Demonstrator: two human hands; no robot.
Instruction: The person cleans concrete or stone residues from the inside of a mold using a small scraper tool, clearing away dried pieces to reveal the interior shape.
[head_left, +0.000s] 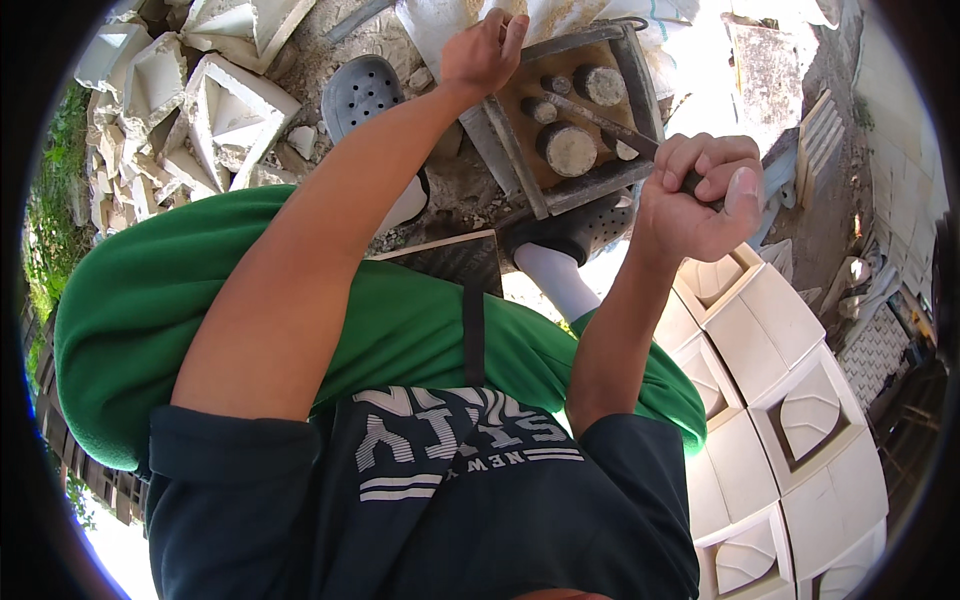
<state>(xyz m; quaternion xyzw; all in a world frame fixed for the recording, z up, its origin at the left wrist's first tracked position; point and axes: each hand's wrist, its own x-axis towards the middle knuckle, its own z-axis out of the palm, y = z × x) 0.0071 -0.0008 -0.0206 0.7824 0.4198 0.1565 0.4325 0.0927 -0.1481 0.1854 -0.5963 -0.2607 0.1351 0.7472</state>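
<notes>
A square grey frame (640, 85), like a mould box, lies between my feet. Brown, sandy-looking material (525, 90) fills it, with several round grey pieces of different sizes, such as one large disc (570, 150), standing in it. My right hand (705, 190) is closed round the dark handle of a long, narrow-bladed tool (610, 125), held at the frame's near right corner. The blade slants across the frame's inside toward the far left; I cannot tell whether it touches anything. My left hand (485, 52) is closed beside the far left corner, its contents hidden.
Broken white cast pieces (225, 120) are heaped at the far left. Pale square blocks with leaf-shaped recesses (800, 400) stand in rows on the right. My grey clogs (362, 95) flank the frame. A white sack (440, 25) lies beyond it.
</notes>
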